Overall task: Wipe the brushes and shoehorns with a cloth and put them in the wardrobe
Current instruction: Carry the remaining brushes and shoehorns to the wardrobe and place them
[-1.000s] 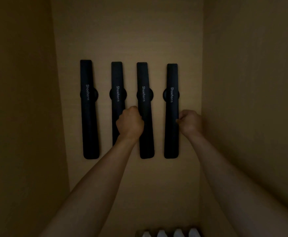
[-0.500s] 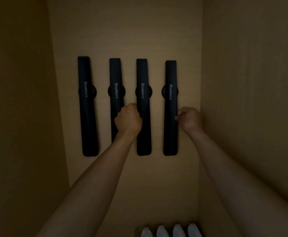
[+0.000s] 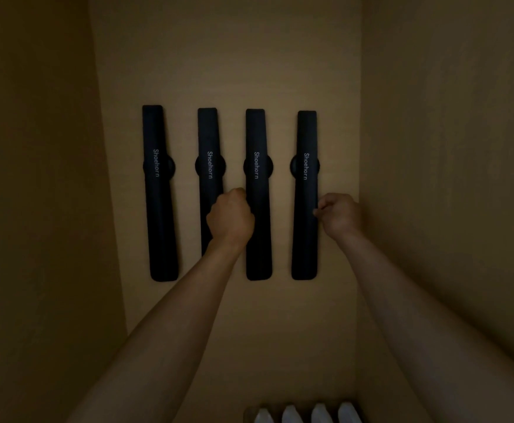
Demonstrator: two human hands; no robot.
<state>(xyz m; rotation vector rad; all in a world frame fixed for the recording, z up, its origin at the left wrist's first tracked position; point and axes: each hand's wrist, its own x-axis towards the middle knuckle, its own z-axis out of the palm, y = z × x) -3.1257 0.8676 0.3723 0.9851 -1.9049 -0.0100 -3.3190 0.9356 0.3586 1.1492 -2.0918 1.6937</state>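
Four long flat black shoehorns hang side by side on the tan back wall of the wardrobe, each on a round dark mount.

From the left: the first shoehorn hangs untouched and slightly tilted, with its foot out to the right. The left hand is curled into a fist over the lower half of the second shoehorn; whether it grips that one or the edge of the third shoehorn I cannot tell. The right hand pinches the right edge of the fourth shoehorn.

A hard sideways nudge could, I'd guess, knock a shoehorn off its mount and onto the white rounded objects below.

Each shoehorn bears "Shoehorn" in pale letters running lengthwise; no brand is visible.
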